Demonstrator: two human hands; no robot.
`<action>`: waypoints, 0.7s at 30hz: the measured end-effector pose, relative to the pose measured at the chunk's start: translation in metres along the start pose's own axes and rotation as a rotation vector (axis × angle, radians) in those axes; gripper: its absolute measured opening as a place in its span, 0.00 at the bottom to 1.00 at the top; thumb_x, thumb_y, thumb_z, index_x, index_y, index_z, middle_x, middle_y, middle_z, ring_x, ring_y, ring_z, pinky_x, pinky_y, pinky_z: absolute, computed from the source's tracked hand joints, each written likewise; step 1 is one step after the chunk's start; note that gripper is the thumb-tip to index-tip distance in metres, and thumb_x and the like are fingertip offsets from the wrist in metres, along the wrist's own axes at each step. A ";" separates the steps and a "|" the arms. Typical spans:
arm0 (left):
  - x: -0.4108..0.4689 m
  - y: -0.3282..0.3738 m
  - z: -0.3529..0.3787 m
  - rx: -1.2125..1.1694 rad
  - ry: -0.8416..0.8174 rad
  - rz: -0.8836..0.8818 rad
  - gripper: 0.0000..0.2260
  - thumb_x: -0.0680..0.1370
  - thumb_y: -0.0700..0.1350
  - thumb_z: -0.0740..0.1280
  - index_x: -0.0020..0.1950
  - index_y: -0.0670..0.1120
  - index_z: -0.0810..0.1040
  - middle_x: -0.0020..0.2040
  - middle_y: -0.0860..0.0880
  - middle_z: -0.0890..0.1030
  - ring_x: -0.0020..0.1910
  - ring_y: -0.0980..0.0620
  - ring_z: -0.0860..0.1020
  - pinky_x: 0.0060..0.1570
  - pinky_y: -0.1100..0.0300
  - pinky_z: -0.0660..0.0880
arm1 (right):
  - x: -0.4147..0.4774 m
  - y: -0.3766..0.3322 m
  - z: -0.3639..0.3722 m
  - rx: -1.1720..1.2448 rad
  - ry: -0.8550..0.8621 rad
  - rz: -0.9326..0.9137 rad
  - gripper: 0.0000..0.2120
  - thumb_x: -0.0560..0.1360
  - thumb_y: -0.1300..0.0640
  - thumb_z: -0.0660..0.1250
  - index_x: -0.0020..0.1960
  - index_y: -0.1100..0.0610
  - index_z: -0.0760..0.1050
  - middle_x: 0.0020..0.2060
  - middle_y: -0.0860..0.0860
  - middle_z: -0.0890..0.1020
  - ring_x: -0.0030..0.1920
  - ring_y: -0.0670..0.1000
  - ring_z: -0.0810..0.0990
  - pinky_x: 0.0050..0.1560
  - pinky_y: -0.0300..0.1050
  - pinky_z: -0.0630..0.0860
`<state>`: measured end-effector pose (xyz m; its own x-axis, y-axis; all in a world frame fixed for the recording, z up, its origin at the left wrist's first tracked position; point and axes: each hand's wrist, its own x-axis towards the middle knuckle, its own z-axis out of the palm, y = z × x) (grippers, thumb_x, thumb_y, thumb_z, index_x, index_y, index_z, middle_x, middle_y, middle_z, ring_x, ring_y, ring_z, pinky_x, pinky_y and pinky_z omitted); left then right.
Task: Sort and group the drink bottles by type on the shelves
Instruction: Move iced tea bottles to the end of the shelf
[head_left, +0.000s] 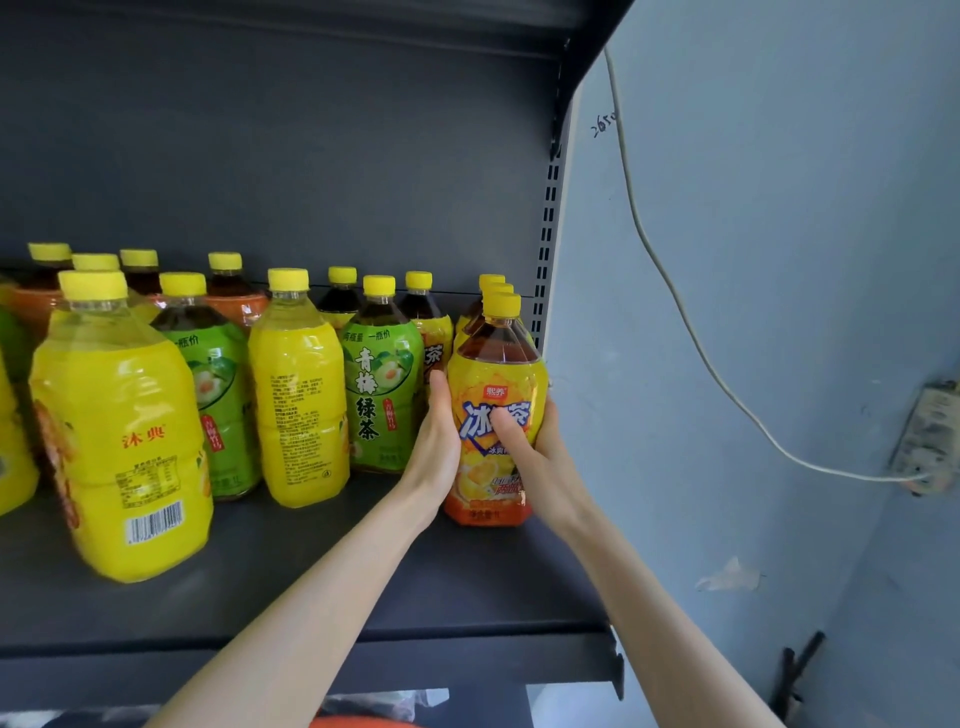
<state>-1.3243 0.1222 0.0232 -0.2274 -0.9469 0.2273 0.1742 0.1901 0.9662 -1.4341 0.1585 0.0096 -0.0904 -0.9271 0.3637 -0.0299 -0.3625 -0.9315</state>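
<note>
Standing on dark shelf (311, 587), iced tea bottle (494, 376), pale wall (779, 260)

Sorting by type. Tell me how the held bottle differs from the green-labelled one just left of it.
The iced tea bottle is labelled yellow-orange; the green tea bottle is labelled green. The left hand and right hand grip the iced tea bottle; the green tea bottle is not gripped. Both are upright and yellow-capped.

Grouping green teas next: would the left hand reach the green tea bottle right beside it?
Probably yes: nothing stands between the left hand and the green tea bottle, but it now holds the iced tea bottle.
</note>
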 end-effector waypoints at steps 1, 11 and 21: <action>0.002 -0.002 0.000 0.003 0.004 0.003 0.25 0.80 0.60 0.41 0.69 0.53 0.68 0.48 0.58 0.77 0.45 0.65 0.75 0.34 0.71 0.76 | 0.001 0.001 -0.001 -0.007 -0.012 0.007 0.37 0.68 0.41 0.66 0.73 0.47 0.56 0.61 0.47 0.78 0.57 0.47 0.81 0.58 0.51 0.79; 0.012 -0.006 0.005 -0.004 -0.005 0.052 0.25 0.81 0.58 0.42 0.73 0.50 0.64 0.58 0.52 0.74 0.47 0.65 0.74 0.34 0.75 0.74 | 0.011 0.001 -0.013 -0.168 -0.048 -0.002 0.33 0.68 0.32 0.64 0.70 0.40 0.60 0.61 0.43 0.79 0.59 0.46 0.80 0.62 0.56 0.76; 0.015 -0.009 0.007 0.041 0.041 0.090 0.26 0.80 0.59 0.41 0.74 0.52 0.61 0.67 0.50 0.72 0.65 0.53 0.71 0.61 0.58 0.70 | 0.015 0.004 -0.015 -0.245 -0.018 0.011 0.30 0.59 0.22 0.63 0.57 0.27 0.61 0.62 0.43 0.77 0.59 0.47 0.79 0.62 0.57 0.75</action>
<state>-1.3357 0.1081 0.0191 -0.1730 -0.9351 0.3092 0.1522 0.2848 0.9464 -1.4503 0.1445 0.0115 -0.0741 -0.9334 0.3512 -0.2701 -0.3202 -0.9080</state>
